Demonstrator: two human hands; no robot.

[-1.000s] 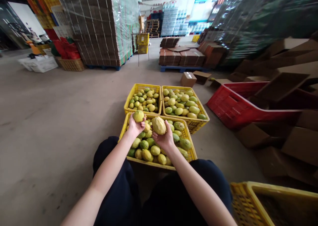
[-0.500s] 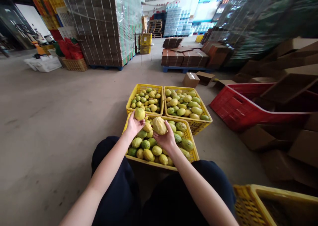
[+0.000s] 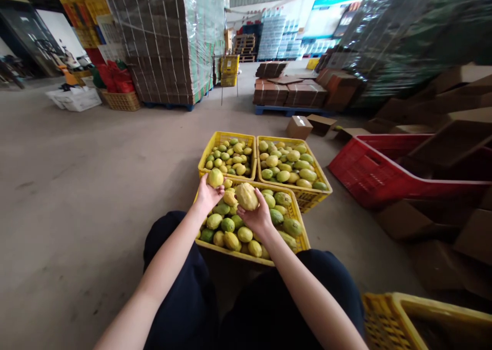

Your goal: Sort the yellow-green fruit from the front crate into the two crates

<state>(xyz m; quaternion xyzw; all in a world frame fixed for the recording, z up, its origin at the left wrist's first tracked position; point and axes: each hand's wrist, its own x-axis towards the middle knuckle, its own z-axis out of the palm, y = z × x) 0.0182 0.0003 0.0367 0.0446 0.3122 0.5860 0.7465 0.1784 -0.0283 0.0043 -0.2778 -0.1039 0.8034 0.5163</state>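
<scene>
My left hand (image 3: pixel 208 196) is closed round a small, roundish yellow-green citrus-like fruit (image 3: pixel 216 178), held up near the back left corner of the nearest yellow crate (image 3: pixel 230 253). In my right hand (image 3: pixel 258 218) rests a larger, bumpy, pale yellow citrus-like fruit (image 3: pixel 246 196), with fingers under it and thumb at its side. Both fruits are raised above the crate, apart from each other. Green and yellow fruits of the same look fill that crate, which stands before my knees.
Behind it stand two more yellow crates of fruit, one left (image 3: pixel 206 150) and one right (image 3: pixel 307 201). A red crate (image 3: pixel 369 186) with cardboard boxes lies to the right. Another yellow crate (image 3: pixel 400 309) is at lower right. Wrapped pallet stacks (image 3: pixel 154 42) rise beyond.
The view has shifted slightly, so the crates and surroundings appear a little lower and farther right. Both hands keep the same fruits in nearly the same pose.
</scene>
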